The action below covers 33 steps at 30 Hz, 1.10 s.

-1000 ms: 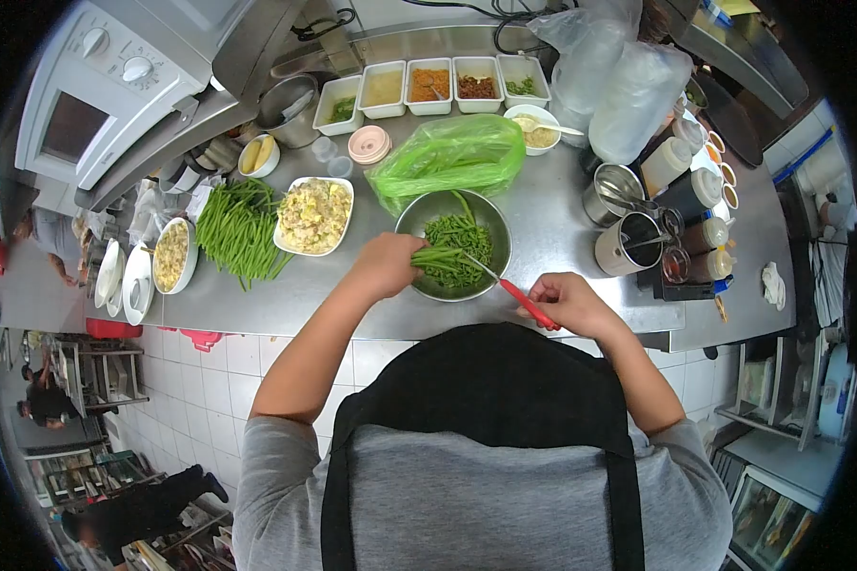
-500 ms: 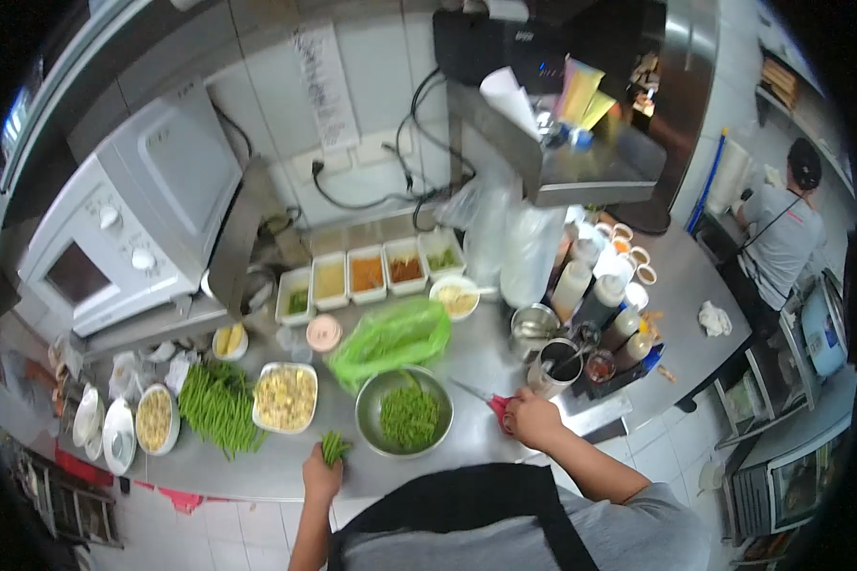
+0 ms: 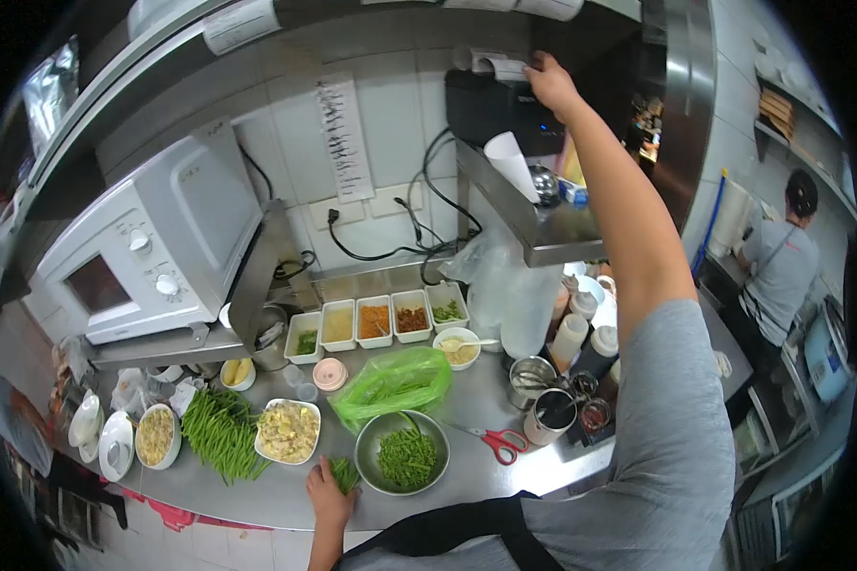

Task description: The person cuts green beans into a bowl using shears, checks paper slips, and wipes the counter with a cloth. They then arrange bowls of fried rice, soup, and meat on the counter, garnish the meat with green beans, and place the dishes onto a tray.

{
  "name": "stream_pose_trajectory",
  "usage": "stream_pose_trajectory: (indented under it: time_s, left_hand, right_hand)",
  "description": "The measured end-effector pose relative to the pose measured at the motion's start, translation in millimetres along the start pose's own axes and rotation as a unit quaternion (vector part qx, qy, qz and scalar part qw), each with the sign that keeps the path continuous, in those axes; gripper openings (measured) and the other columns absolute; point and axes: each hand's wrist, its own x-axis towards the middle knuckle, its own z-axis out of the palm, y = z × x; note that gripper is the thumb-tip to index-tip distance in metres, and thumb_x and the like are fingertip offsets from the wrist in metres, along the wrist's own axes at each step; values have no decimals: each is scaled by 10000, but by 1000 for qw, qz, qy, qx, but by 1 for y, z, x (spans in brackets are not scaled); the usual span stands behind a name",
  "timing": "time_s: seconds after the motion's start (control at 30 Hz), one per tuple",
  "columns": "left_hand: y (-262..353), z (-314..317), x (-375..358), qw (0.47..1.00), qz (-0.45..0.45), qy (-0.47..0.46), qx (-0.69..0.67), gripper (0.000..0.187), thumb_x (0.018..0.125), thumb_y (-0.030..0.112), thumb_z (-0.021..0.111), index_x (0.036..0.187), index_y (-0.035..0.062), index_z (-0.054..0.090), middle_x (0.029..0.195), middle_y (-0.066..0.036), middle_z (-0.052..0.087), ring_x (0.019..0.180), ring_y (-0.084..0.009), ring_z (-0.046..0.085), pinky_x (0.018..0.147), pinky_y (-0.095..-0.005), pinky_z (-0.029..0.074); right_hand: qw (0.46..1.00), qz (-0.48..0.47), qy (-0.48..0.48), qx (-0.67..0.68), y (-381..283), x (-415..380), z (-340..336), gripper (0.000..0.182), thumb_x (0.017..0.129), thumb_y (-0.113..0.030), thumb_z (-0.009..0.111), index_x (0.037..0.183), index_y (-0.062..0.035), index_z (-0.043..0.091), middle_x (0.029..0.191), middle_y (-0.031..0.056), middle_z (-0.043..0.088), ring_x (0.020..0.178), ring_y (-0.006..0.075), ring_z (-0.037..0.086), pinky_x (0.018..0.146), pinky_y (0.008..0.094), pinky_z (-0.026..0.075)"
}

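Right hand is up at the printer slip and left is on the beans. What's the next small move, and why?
Probably pinch the slip and tear it off. The right hand is already at the paper curling out of the black printer, the scissors lie put down on the counter, and the left hand just rests on the bean bundle, so nothing else needs attention first.
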Motion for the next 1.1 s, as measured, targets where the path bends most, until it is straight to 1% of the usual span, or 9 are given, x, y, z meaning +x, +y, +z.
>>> stream_pose_trajectory:
  time_s: [0.17, 0.33, 0.47, 0.57, 0.63, 0.8, 0.87, 0.97, 1.1]
  left_hand:
    - [8, -54, -28, 998, 20, 22, -49, 843, 584, 130, 786, 1310, 6, 376, 1238, -216, 416, 1149, -377, 401, 968, -422, 358]
    - [26, -104, -25, 975, 33, 102, -193, 754, 661, 100, 737, 1321, 47, 375, 1135, -184, 530, 1095, -325, 496, 921, -390, 404]
    - [95, -161, 8, 749, 80, -51, -655, 852, 736, 313, 732, 1400, 112, 239, 1212, -143, 510, 1163, -261, 481, 939, -391, 413]
    - [142, -191, 16, 566, 140, -163, -796, 1001, 706, 487, 716, 1427, 129, 122, 1307, -152, 439, 1196, -278, 457, 975, -408, 396]
    - [148, -185, 21, 552, 115, -105, -819, 1110, 635, 586, 711, 1433, 141, 82, 1327, -142, 413, 1204, -294, 446, 982, -427, 397]
    - [139, -188, 17, 496, 68, 18, -865, 375, 843, -35, 518, 1167, 112, 399, 1105, -94, 562, 980, -242, 587, 878, -405, 488]
    - [125, -189, 18, 492, 64, 72, -865, 335, 840, -28, 528, 1132, 95, 422, 1084, -88, 566, 961, -232, 592, 871, -407, 493]
    - [95, -189, 14, 505, 79, 96, -854, 277, 846, -21, 521, 1094, 80, 449, 1075, -87, 566, 967, -212, 586, 868, -410, 495]
    - [75, -191, 0, 524, 58, 103, -843, 261, 859, -8, 507, 1096, 83, 445, 1080, -91, 560, 988, -205, 575, 867, -408, 494]
  right_hand:
    - [993, 105, 13, -61, -24, 24, 17, 709, 719, -113, 675, 1333, -31, 330, 1195, 211, 530, 1088, 310, 541, 891, 364, 438]
    - [918, 79, -147, 360, -98, -24, 6, 553, 701, 97, 570, 1217, -75, 470, 1049, 153, 582, 934, 260, 592, 756, 360, 502]
    - [818, -138, -478, 290, -192, -147, -18, 451, 715, 67, 555, 1132, -98, 609, 1054, 45, 613, 962, 171, 575, 868, 290, 452]
    - [621, -332, -638, 310, -229, -229, -36, 449, 752, 59, 559, 1162, -125, 583, 1172, 92, 567, 1098, 256, 528, 960, 382, 406]
    - [537, -407, -678, 295, -242, -267, -46, 450, 738, 69, 529, 1151, -105, 580, 1230, 105, 529, 1072, 294, 547, 861, 378, 466]
    - [551, -538, -636, 58, -279, -281, -63, 428, 735, -30, 543, 1159, -65, 495, 949, 113, 612, 848, 291, 617, 642, 367, 512]
    - [620, -509, -582, -133, -303, -256, -58, 456, 731, -65, 572, 1176, -74, 475, 882, 120, 624, 835, 298, 622, 649, 397, 510]
    - [846, -429, -301, -92, -314, -183, -1, 52, 690, -54, 521, 698, -47, 571, 901, 133, 621, 804, 302, 604, 660, 416, 495]
    - [857, -487, -18, -166, -333, -97, 36, 180, 689, -66, 532, 805, -60, 671, 1260, 57, 517, 1128, 244, 487, 888, 386, 418]
